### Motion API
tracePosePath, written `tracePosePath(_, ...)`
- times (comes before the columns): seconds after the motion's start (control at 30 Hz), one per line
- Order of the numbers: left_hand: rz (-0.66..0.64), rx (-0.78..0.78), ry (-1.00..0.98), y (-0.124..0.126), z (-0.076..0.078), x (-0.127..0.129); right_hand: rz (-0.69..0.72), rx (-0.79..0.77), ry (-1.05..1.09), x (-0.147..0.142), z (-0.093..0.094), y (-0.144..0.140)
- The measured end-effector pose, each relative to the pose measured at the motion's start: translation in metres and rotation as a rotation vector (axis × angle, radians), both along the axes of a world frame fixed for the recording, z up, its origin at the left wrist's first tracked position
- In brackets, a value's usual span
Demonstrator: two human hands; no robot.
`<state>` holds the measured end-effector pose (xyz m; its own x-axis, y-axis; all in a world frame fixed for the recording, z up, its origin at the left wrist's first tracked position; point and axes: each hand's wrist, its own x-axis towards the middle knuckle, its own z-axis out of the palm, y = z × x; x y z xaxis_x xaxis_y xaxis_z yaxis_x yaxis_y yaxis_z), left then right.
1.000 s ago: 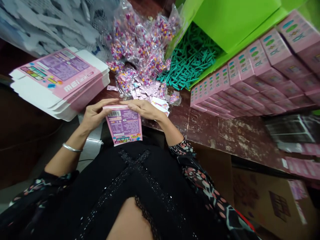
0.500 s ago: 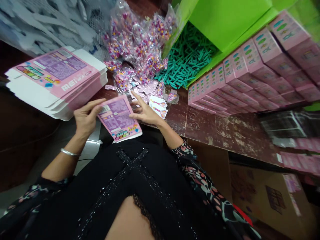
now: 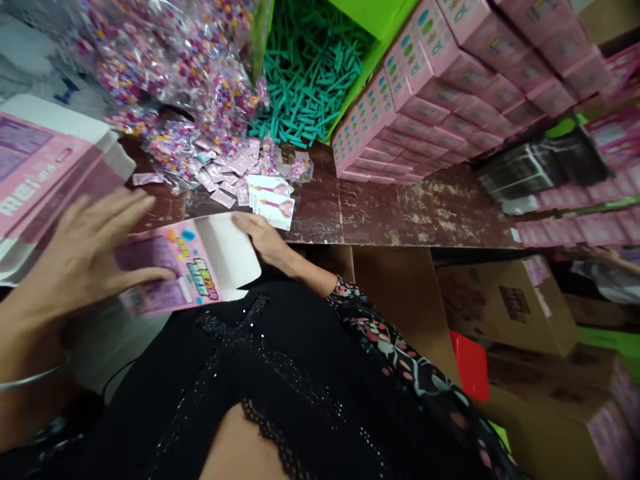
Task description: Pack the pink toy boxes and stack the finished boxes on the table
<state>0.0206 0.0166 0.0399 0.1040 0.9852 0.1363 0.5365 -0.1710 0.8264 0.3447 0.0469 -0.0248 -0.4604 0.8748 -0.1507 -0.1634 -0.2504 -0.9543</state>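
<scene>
A pink and purple printed carton (image 3: 193,270) lies tilted in front of my body, its white end flap folded out to the right. My right hand (image 3: 267,243) pinches the edge of that flap, thumb on top. Slightly blurred, my left hand (image 3: 95,257) is at the carton's left end with its fingers stretched apart and its thumb across the printed face. That hand hides part of the carton and of a stack of flat pink cartons (image 3: 55,167). Just beyond the flap, white picture cards (image 3: 273,203) lie on the table.
On the worn brown table (image 3: 395,210) are small pink packets (image 3: 227,177) and clear bags of colourful beads (image 3: 200,80). Teal sticks (image 3: 310,87) fill a green bin. Rows of pink boxes (image 3: 425,113) stand at the right. Brown cardboard boxes (image 3: 510,307) sit below the table.
The view has shifted right. The carton has turned so its white flap points right and shows widely. My left hand has loosened and spread; my right hand has moved to the flap.
</scene>
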Motion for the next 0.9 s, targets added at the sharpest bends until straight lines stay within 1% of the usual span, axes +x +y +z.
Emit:
tracePosePath(0.03, -0.070, -0.119, 0.012, 0.003, 0.003, -0.004, 0.051, 0.033, -0.013, -0.002, 0.004, -0.001)
tracePosePath(0.07, -0.101, -0.240, 0.011, 0.007, 0.003, -0.007, 0.099, 0.091, -0.037, 0.001, 0.010, 0.000)
tracePosePath(0.1, -0.096, -0.341, 0.006, 0.010, 0.003, -0.010, 0.133, 0.176, -0.082, 0.009, 0.016, 0.001)
tracePosePath(0.13, -0.070, -0.409, 0.006, 0.012, 0.001, -0.012, 0.143, 0.284, -0.155, 0.021, 0.023, 0.005)
tracePosePath(0.17, -0.032, -0.437, 0.016, 0.014, -0.001, -0.015, 0.129, 0.400, -0.260, 0.036, 0.030, 0.009)
tracePosePath(0.2, 0.012, -0.430, 0.035, 0.014, -0.003, -0.017, 0.091, 0.514, -0.398, 0.054, 0.035, 0.013)
tracePosePath(0.27, 0.105, -0.374, 0.083, 0.013, -0.007, -0.020, 0.009, 0.669, -0.729, 0.088, 0.040, 0.022)
tracePosePath(0.33, 0.171, -0.362, 0.122, 0.010, -0.011, -0.020, 0.019, 0.732, -1.007, 0.112, 0.039, 0.027)
tracePosePath(0.4, 0.177, -0.410, 0.117, 0.008, -0.016, -0.018, 0.082, 0.765, -1.144, 0.123, 0.035, 0.028)
tracePosePath(0.47, 0.145, -0.456, 0.059, 0.007, -0.022, -0.015, 0.121, 0.782, -1.168, 0.124, 0.030, 0.029)
tracePosePath(0.57, 0.123, -0.473, -0.044, 0.006, -0.032, -0.015, 0.128, 0.748, -1.122, 0.123, 0.030, 0.033)
tracePosePath(0.73, 0.126, -0.525, -0.053, 0.010, -0.043, -0.018, 0.115, 0.654, -0.994, 0.132, 0.034, 0.049)
tracePosePath(0.9, 0.082, -0.491, -0.122, 0.015, -0.049, -0.012, 0.072, 0.612, -0.901, 0.137, 0.034, 0.058)
